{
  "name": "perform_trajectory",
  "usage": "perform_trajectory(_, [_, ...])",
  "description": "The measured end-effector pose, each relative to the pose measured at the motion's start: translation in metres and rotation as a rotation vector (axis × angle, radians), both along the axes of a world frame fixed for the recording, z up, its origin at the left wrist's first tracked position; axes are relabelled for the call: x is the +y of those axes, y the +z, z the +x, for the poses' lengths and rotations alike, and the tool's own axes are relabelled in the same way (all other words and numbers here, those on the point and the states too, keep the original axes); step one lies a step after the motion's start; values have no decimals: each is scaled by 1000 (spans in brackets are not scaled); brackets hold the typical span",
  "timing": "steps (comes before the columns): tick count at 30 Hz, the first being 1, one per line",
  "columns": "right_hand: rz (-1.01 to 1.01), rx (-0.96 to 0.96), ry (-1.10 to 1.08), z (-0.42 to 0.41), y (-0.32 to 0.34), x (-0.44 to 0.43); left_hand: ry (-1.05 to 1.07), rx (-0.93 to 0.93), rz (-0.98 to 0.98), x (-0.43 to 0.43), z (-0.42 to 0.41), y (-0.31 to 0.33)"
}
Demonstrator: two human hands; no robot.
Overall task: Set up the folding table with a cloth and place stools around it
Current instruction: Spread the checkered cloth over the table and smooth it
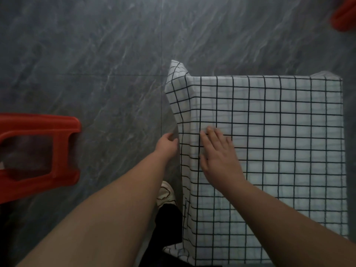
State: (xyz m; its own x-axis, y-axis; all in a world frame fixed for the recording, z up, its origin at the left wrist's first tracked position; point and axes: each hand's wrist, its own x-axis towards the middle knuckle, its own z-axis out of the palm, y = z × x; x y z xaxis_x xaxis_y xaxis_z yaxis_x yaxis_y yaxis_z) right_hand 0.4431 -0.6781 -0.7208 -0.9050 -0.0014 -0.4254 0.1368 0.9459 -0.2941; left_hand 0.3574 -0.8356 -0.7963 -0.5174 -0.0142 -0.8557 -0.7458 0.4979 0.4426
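Hands: right hand (217, 157) flat, fingers spread, on the checked cloth (279, 151); left hand (167, 144) pinching its draped edge.

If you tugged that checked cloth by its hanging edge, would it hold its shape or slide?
Probably floppy: the cloth drapes and folds over the table's left edge. It may slide when tugged, which could be why the right hand presses it flat while the left hand works the overhang.
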Motion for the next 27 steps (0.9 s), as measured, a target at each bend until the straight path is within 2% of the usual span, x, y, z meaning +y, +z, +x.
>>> perform_trajectory(2, [19,3,5,0,-7,-4,27,-132,73,-2,4,-16])
perform_trajectory(4, [21,25,-13,1,-13,-6,139,-219,138,-1,7,-20])
perform_trajectory(10, [34,75,-22,6,-23,-6,327,-244,187,7,11,-20])
perform_trajectory(16, [20,20,-26,2,-17,-7,257,-200,163,23,16,-12])
perform_trajectory(18, [4,-13,-14,-1,-10,-5,134,-114,72,24,19,4])
perform_trajectory(21, [-38,-74,-6,-6,3,-2,-237,110,-176,14,26,30])
perform_trajectory(27, [-62,-93,-2,-1,61,-1,-392,188,-200,-13,53,107])
